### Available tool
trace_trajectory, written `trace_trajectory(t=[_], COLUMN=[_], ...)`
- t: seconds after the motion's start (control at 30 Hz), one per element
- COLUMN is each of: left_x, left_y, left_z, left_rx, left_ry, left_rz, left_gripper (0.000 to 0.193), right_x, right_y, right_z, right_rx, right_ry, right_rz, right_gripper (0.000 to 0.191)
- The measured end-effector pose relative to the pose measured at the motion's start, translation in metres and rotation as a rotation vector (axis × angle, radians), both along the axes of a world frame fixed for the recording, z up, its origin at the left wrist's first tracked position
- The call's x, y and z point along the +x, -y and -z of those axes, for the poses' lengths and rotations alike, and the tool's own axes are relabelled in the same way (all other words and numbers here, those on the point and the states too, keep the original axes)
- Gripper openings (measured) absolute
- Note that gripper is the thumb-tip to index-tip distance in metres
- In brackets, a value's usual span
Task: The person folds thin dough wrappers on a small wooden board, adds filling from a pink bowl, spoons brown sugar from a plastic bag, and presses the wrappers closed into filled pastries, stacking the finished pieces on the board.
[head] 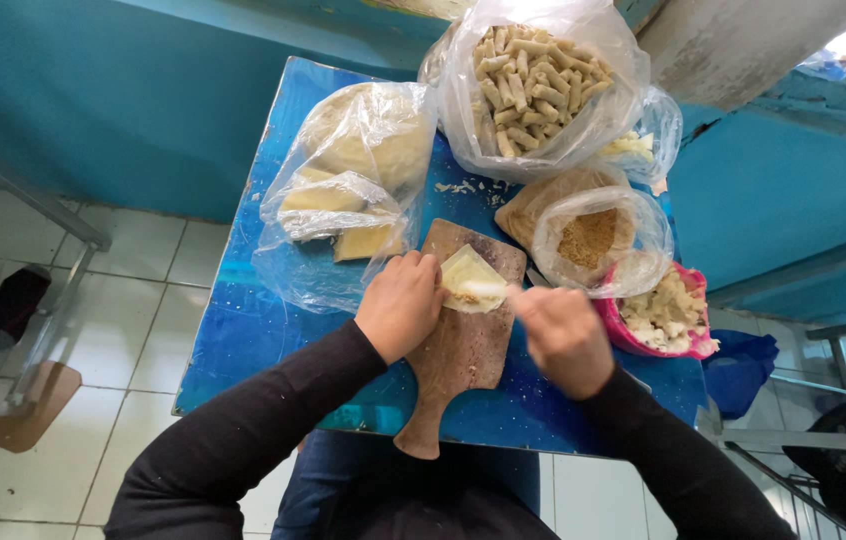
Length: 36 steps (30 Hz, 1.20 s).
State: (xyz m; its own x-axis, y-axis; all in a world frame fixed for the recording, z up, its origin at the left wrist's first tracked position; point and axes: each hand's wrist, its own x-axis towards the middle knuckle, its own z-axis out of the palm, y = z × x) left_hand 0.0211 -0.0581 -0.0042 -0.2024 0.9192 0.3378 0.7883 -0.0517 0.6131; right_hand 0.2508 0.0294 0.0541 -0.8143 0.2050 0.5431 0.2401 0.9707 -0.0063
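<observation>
Nearest the camera, two black sleeves reached over a blue surface [243, 340] towards a wooden board [463, 350] whose handle pointed back at the person. The left hand [400, 305] rested on the board's left edge, its grip narrow, fingertips pressing the near side of a pale wrapper [471, 280] that lay folded on the board's far half. The right hand [565, 338] hovered just right of the board, its grip curled shut; it reached to the wrapper's right edge, though whether it pinched the sheet I could not tell.

Just right of that hand stood a pink bowl [691, 300] of pale chunks. Beyond the board sat a clear bag of brown crumbs [593, 238]. To the left lay a plastic bag of flat yellowish sheets [348, 180]. Farthest off, a large bag of finished rolls [533, 85] stood at the back edge, with a smaller bag [643, 145] tucked beside it.
</observation>
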Motion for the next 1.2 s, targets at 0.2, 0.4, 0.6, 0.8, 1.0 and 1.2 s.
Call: trace_trajectory(t=[0.2, 0.4, 0.6, 0.8, 1.0, 1.2], left_x=[0.000, 0.000, 0.002, 0.009, 0.011, 0.009], left_y=[0.000, -0.003, 0.001, 0.000, 0.001, 0.002], left_z=[0.001, 0.001, -0.003, -0.007, -0.005, -0.006], left_rx=[0.007, -0.017, 0.082, 0.105, 0.108, 0.102], left_ry=[0.011, 0.037, -0.004, -0.135, 0.011, 0.025], left_rz=[0.006, -0.025, -0.008, -0.029, 0.003, 0.048], left_gripper=[0.017, 0.016, 0.009, 0.008, 0.016, 0.026], right_x=[0.030, 0.022, -0.016, -0.033, -0.006, 0.039], right_y=[-0.033, -0.048, -0.016, -0.015, -0.034, -0.072], right_z=[-0.017, -0.033, -0.005, 0.012, -0.006, -0.023], right_rx=[0.029, 0.421, -0.201, -0.454, -0.188, 0.237], right_ry=[-0.095, -0.021, -0.030, 0.136, -0.105, 0.048], right_rz=[0.504, 0.688, 0.261, 0.320, 0.421, 0.800], right_gripper=[0.016, 0.026, 0.008, 0.016, 0.008, 0.026])
